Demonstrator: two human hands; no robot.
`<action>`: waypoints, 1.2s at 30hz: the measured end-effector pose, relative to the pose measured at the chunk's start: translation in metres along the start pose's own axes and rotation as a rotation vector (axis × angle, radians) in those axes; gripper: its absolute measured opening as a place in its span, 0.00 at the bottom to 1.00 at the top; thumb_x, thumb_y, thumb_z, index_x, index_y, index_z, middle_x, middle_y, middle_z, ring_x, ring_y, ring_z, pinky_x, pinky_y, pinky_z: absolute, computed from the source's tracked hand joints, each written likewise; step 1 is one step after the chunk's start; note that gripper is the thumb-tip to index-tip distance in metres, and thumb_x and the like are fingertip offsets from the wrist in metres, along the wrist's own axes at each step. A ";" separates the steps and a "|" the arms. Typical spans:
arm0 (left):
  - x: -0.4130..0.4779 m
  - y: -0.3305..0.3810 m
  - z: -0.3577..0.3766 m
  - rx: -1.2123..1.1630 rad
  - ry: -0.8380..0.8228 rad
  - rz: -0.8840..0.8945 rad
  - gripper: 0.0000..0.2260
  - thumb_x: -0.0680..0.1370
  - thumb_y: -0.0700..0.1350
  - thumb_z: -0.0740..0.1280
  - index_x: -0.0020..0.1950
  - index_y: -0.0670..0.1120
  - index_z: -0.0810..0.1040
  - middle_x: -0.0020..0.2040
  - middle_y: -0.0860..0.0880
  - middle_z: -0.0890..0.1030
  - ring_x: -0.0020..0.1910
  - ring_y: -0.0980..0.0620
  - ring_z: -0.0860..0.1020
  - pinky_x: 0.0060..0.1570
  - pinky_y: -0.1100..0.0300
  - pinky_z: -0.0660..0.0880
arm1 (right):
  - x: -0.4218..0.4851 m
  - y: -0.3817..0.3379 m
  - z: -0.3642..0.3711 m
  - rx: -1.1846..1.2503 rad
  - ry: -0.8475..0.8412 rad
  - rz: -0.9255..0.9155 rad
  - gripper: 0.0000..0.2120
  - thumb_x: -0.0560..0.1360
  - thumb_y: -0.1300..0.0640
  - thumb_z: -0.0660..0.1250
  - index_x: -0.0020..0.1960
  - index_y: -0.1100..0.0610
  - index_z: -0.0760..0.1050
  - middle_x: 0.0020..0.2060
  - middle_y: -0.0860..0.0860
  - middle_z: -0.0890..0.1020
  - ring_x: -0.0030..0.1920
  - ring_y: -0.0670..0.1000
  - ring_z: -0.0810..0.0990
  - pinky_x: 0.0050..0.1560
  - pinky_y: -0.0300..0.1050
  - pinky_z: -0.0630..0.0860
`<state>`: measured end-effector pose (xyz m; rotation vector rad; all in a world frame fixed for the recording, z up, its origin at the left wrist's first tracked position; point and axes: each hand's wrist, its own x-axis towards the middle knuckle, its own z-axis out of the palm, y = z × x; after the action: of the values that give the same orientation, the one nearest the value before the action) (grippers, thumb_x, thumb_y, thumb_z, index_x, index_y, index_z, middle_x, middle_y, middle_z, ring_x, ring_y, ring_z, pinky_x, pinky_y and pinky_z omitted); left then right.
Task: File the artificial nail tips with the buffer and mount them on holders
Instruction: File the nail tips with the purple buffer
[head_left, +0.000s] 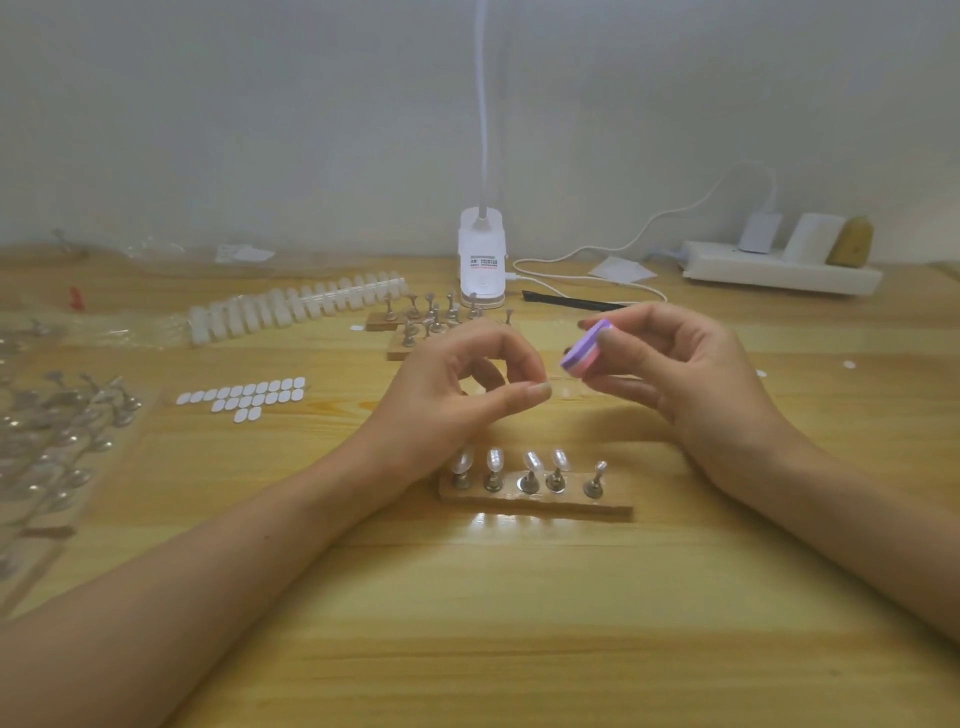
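While our right hand (691, 374) has its grip curled round the purple-and-pink foam buffer block (586, 352) above the wooden table (467, 597), long axis slanting lower-left to upper-right, our left hand (457, 384) pinches thumb to forefinger just beside it; what that grip holds we cannot tell.

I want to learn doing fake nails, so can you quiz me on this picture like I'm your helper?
1. True or false: the left hand holds the purple buffer.
2. How many holders on the near wooden base carry a nail tip?
3. Which holder on that base is bare? A the leftmost, B the middle, C the rightmost.
Key: 1 false, the right hand holds it. 2 four. 3 C, the rightmost holder.
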<state>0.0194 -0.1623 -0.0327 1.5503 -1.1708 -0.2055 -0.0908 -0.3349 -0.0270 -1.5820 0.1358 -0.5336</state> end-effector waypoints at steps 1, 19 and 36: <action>0.000 -0.001 -0.001 -0.016 0.009 -0.007 0.07 0.74 0.38 0.73 0.40 0.48 0.79 0.41 0.58 0.79 0.40 0.62 0.76 0.43 0.71 0.71 | 0.000 0.000 0.000 0.001 0.000 0.010 0.13 0.70 0.53 0.71 0.51 0.60 0.80 0.44 0.56 0.87 0.45 0.53 0.87 0.45 0.40 0.81; 0.000 -0.002 -0.001 -0.067 0.030 -0.028 0.04 0.75 0.38 0.73 0.42 0.44 0.79 0.42 0.51 0.80 0.40 0.59 0.76 0.44 0.66 0.72 | -0.007 0.003 0.005 -0.065 -0.159 0.075 0.12 0.71 0.55 0.73 0.51 0.61 0.80 0.44 0.58 0.87 0.46 0.56 0.87 0.47 0.44 0.83; 0.001 -0.002 -0.002 -0.053 0.032 -0.025 0.05 0.75 0.38 0.73 0.41 0.46 0.80 0.41 0.53 0.80 0.40 0.59 0.77 0.44 0.67 0.73 | -0.011 0.003 0.010 -0.085 -0.164 0.049 0.13 0.69 0.56 0.74 0.51 0.62 0.81 0.43 0.58 0.87 0.45 0.56 0.87 0.46 0.43 0.83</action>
<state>0.0223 -0.1622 -0.0337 1.5166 -1.1129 -0.2257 -0.0954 -0.3215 -0.0323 -1.6937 0.0741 -0.3620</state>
